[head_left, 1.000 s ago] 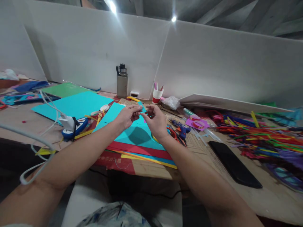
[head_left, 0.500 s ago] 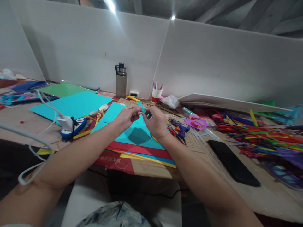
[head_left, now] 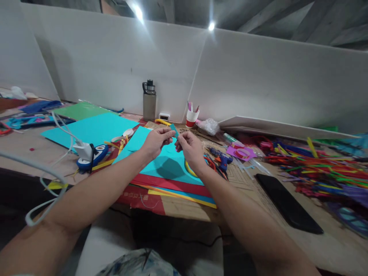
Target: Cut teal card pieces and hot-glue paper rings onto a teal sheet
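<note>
Between my two hands is a small piece of turquoise paper, held up above the work surface. My left hand pinches its left side between thumb and fingers. From the other side, the thumb and fingertips of my right hand close on its lower right edge. Beneath both hands lie turquoise sheets on top of a red sheet, with blue and yellow edges showing below. A yellow handle loop shows beside my right wrist, partly hidden by it.
A glue gun and black phone lie to the right, near a heap of coloured pipe cleaners. A bottle and paper cup stand at the back. A power strip with a plugged-in cable sits left.
My right hand's fingers have shifted to a flatter pinch, and more of the turquoise piece shows. The whole view has moved slightly.
</note>
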Tool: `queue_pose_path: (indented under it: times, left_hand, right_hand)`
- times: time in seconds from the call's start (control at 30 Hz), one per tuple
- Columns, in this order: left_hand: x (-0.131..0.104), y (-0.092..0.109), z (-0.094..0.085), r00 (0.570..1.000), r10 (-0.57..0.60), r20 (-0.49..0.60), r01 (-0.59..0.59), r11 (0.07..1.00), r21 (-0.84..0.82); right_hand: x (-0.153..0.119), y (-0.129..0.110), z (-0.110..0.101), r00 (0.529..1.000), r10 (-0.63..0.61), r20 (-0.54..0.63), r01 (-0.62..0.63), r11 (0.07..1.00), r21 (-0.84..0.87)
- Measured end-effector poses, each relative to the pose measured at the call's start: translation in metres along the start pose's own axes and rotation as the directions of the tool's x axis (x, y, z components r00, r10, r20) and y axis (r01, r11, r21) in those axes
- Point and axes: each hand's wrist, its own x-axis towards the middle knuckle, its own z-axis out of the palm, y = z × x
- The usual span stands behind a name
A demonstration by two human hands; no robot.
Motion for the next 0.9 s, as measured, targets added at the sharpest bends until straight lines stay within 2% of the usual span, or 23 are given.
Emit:
queue_pose_path:
  times: [0.13, 0.27, 0.43, 0.63, 0.73, 0.8, 0.87, 0.9]
  left_hand:
    - [0.001, -0.002, -0.002, 1.0, -0.008, 0.009, 0.008, 1.0, 0.027]
    - [0.001, -0.005, -0.003, 1.0, 0.003, 0.009, -0.004, 0.998, 0.06]
    - [0.001, -0.004, -0.003, 1.0, -0.004, 0.002, 0.004, 0.998, 0.067]
    - [0.002, 0.002, -0.005, 1.0, 0.011, 0.007, -0.012, 0.995, 0.103]
    - [0.004, 0.002, -0.008, 1.0, 0.026, -0.017, -0.024, 0.993, 0.118]
    - [0.005, 0.001, -0.01, 0.999, 0.028, -0.037, -0.023, 0.99, 0.139]
    - [0.006, 0.0, -0.012, 0.997, 0.067, -0.044, -0.057, 0.978, 0.2]
    - [0.006, 0.0, -0.012, 0.994, 0.101, -0.042, -0.089, 0.967, 0.238]
  right_hand:
    - [0.0, 0.001, 0.003, 0.997, 0.076, -0.014, -0.074, 0.99, 0.116]
    - [0.001, 0.003, 0.003, 0.995, 0.095, -0.028, -0.091, 0.987, 0.131]
    - [-0.002, 0.003, 0.003, 0.997, 0.068, -0.043, -0.067, 0.997, 0.025]
    - [-0.001, 0.002, 0.004, 0.998, 0.061, 0.006, -0.06, 0.996, -0.061]
    - [0.004, -0.005, -0.007, 0.996, 0.075, 0.049, -0.062, 0.972, -0.228]
    - [0.003, -0.011, -0.02, 0.996, 0.034, 0.085, 0.011, 0.874, -0.486]
    - [-0.002, -0.014, -0.035, 0.988, 0.033, 0.15, 0.094, 0.64, -0.762]
    - [-0.006, -0.014, -0.042, 0.979, 0.082, 0.186, 0.12, 0.504, -0.855]
